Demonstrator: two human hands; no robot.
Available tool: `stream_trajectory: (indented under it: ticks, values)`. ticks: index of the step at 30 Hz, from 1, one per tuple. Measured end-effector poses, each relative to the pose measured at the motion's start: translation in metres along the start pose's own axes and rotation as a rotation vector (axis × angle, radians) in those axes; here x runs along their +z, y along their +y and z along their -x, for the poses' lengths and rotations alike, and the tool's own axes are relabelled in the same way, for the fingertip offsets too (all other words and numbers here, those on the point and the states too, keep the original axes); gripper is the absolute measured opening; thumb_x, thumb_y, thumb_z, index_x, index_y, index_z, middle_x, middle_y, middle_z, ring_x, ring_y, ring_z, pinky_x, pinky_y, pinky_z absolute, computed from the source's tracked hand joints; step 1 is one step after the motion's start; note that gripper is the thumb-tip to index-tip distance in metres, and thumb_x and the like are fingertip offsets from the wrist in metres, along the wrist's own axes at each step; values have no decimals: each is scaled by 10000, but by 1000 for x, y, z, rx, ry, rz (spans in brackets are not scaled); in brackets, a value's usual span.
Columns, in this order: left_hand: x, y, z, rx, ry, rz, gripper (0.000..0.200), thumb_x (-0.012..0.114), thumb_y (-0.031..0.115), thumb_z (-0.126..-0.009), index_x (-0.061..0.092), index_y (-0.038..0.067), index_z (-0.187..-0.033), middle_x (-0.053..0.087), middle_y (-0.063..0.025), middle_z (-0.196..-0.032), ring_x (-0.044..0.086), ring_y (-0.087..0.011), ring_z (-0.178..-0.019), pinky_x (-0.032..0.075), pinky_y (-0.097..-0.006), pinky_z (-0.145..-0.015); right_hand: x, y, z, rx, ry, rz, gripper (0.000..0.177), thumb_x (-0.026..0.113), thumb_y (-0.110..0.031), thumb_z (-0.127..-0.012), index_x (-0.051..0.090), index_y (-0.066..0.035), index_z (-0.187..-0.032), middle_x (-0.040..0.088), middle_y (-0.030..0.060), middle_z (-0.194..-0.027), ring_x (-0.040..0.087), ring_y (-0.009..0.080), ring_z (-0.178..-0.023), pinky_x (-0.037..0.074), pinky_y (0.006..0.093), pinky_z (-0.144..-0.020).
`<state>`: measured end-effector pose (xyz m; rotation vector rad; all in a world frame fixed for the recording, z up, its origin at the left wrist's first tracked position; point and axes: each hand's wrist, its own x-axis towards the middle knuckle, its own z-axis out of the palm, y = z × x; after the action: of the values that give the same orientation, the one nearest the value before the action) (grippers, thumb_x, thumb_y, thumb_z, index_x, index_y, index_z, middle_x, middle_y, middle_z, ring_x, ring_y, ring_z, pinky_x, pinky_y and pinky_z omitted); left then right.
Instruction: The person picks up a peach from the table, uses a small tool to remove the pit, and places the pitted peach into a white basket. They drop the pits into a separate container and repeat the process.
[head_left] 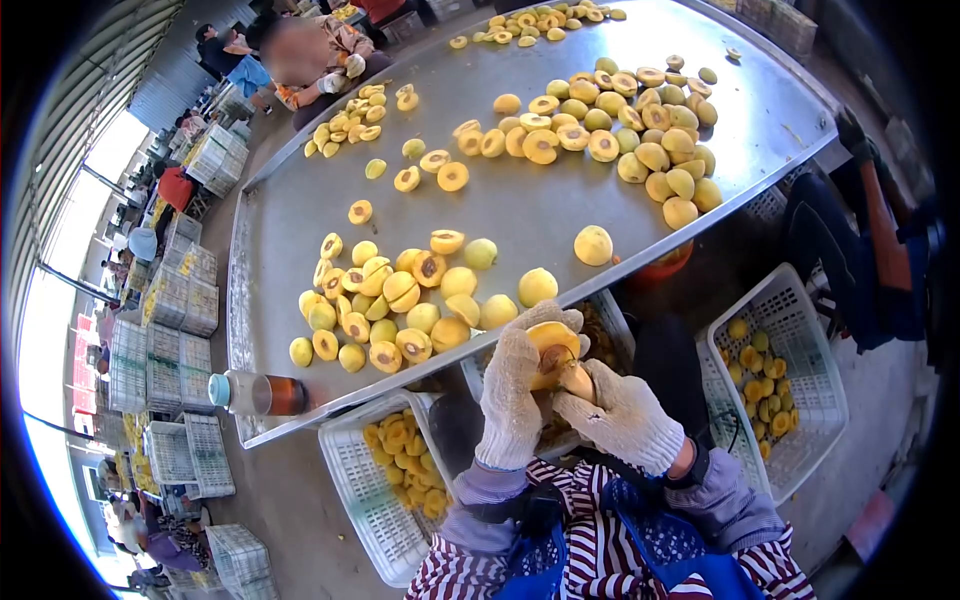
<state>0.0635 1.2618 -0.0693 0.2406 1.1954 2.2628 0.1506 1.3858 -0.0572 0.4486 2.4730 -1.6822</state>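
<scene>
My left hand (512, 395), in a white knit glove, is closed around a halved yellow peach (553, 345) just past the table's near edge. The cut face is turned toward my right hand (630, 418), gloved the same way. Its fingers are closed on a small tool with a pale, wood-like handle (578, 384), whose working end meets the peach and is partly hidden. On the metal table (390, 215), a pile of whole and halved peaches (400, 292) lies just beyond my left hand. A single peach (593, 245) rests near the edge ahead.
White crates of peaches stand below, one at left (345, 485) and one at right (825, 375); another is partly hidden beneath my hands. A bottle of dark liquid (258, 394) lies at the table's left corner. A co-worker (310, 60) sits across the table; another person's leg (825, 250) is at right.
</scene>
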Motion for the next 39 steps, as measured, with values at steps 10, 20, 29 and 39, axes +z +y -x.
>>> stream_trajectory:
  ticks: [10,20,29,39]
  values:
    - [26,13,6,87,9,-156,534,519,416,-1023,557,-48,-1286,636,-165,-1235,671,-268,-1036,552,-360,-913,-8,-10,7,200,-331,-412,351,595,-364,-972,544,-34,-1081,641,92,-702,630,204,-555,481,306,-497]
    - [37,16,12,120,34,-332,605,409,509,-1039,565,-40,-1240,624,-163,-1214,659,-272,-1047,546,-365,-925,-23,-16,12,300,-465,-639,265,615,-296,-982,564,-57,-1086,561,-21,-637,525,51,-481,382,196,-419]
    - [29,1,20,256,75,-333,554,474,412,-1043,515,-58,-1333,588,-176,-1314,622,-275,-1158,515,-356,-972,-11,-11,16,269,-410,-599,267,597,-297,-989,548,-49,-1073,562,-2,-619,501,60,-449,369,205,-404]
    - [19,19,9,313,-35,-726,373,484,270,-1053,629,-41,-1199,675,-143,-1168,670,-206,-1035,527,-305,-886,-17,-5,15,289,-584,-823,258,613,-328,-970,578,-89,-880,544,-17,-606,465,56,-433,347,199,-393]
